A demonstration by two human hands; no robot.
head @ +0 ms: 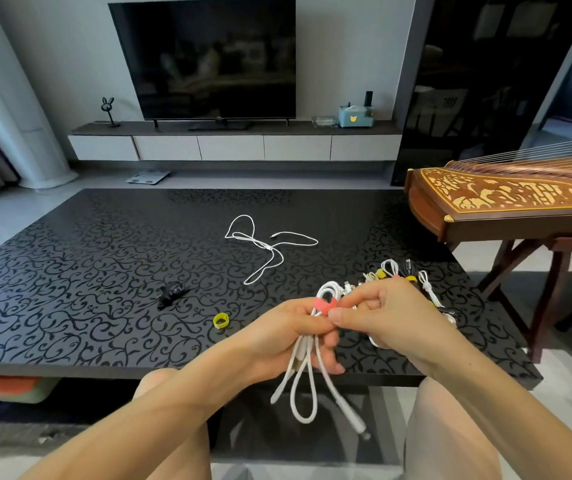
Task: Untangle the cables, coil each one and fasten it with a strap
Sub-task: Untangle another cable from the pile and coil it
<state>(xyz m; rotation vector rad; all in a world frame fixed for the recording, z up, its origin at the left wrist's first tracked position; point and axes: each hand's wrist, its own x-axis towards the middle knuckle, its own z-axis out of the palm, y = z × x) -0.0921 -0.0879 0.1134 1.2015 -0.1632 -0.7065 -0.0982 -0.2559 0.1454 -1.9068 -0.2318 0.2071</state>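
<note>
Worked over the near edge of a dark patterned bench (70, 271), with a zither (506, 199) off to the right. Had one loose white cable (267, 247) sprawled mid-bench, uncoiled. Had a cluster of strapped cables (399, 271) at the bench's right, just beyond the hands. Gripped a white coil (307, 386) in the left hand (277, 341), fingers curled round it, with loops dangling below the bench edge. Pinched the pink strap (324, 305) wrapped round the coil's top with the right hand (388, 313), thumb against fingers. Had a yellow strap (220, 321) rolled up near the front, a black tangle (171, 293) just beyond it.
</note>
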